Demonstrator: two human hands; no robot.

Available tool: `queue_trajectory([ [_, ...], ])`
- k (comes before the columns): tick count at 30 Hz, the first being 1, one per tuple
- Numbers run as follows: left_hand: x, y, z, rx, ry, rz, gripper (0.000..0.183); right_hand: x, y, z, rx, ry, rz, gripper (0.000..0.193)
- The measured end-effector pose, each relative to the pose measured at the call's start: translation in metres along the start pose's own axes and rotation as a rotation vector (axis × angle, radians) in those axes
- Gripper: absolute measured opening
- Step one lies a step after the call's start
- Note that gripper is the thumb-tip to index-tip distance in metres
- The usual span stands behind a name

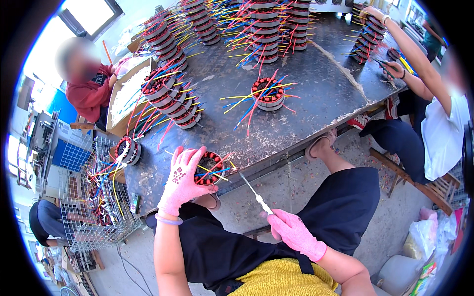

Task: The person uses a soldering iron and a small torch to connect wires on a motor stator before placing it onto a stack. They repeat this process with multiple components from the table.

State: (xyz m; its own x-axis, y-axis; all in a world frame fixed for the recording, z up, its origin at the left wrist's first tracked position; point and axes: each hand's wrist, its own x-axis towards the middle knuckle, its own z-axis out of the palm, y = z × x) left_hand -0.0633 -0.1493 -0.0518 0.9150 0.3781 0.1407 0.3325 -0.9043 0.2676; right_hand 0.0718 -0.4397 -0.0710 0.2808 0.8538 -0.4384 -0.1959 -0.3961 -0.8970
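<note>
My left hand (pixel 181 178), in a pink glove, grips the left side of a motor stator (pixel 210 162) at the table's near edge. Red windings line the stator's ring, and red, blue and yellow wires stick out of it. My gloved right hand (pixel 297 236) holds a slim tool with a white handle (pixel 263 203) and a thin metal shaft. The tool's tip points toward the stator's right side, close to a red wire end; whether they touch I cannot tell. Another stator (pixel 268 101) stands alone farther back, its wires spread outward.
Leaning stator stacks (pixel 173 101) rise on the dark metal table (pixel 222 74). A stator with white ties (pixel 127 150) sits at the left corner, beside a wire basket (pixel 98 222). One co-worker (pixel 91 93) sits at the left; another (pixel 439 123) reaches to a stack at the right.
</note>
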Motion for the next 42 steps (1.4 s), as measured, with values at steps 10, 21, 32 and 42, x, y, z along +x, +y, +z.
queue_trajectory([
  [10,0.0,-0.002,0.001,0.005,0.0,0.006,0.104,0.002,0.006,0.001,0.008,-0.003,-0.023,0.028],
  [21,0.0,-0.001,0.002,-0.002,0.004,-0.007,0.105,0.0,-0.001,0.001,0.029,0.007,0.015,0.031],
  [32,-0.001,0.0,0.001,0.008,-0.003,-0.01,0.105,0.001,0.001,0.001,0.021,-0.001,0.005,0.03],
  [42,0.0,0.002,-0.002,-0.012,-0.016,-0.045,0.103,0.001,0.003,0.0,0.043,0.007,-0.001,0.031],
])
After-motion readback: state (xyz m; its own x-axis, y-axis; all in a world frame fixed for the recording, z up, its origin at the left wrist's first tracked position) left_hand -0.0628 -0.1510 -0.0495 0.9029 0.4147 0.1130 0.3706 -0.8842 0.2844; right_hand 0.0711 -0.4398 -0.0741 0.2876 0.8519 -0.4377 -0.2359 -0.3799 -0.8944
